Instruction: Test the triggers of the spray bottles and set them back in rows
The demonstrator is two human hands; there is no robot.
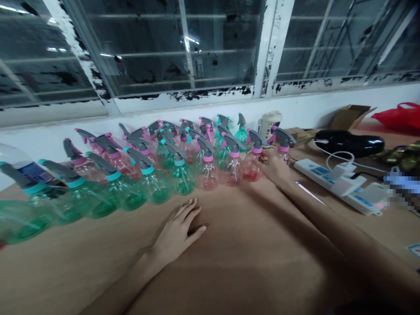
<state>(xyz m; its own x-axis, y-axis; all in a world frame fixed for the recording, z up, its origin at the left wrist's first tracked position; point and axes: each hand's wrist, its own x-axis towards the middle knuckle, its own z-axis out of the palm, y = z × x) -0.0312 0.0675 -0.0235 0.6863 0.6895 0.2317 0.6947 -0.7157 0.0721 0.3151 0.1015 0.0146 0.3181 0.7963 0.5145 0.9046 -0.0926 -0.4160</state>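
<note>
If our right hand (277,168) pushes sideways, the neighbouring bottles (233,171) to its left could topple, standing so close together. At its fingertips is a see-through pink spray bottle (252,170), grey-headed and pink-collared; we cannot tell whether it is gripped. Our left hand (175,234) lies open on the worktop (236,258).

The person's left hand (175,236) is palm down, fingers extended forward and slightly parted, thumb angled out rightward. The left forearm (131,280) is bare and slants inward. The right hand (277,168) is farther forward, finger detail blurred; the right forearm (341,240) is bare and outstretched.
</note>
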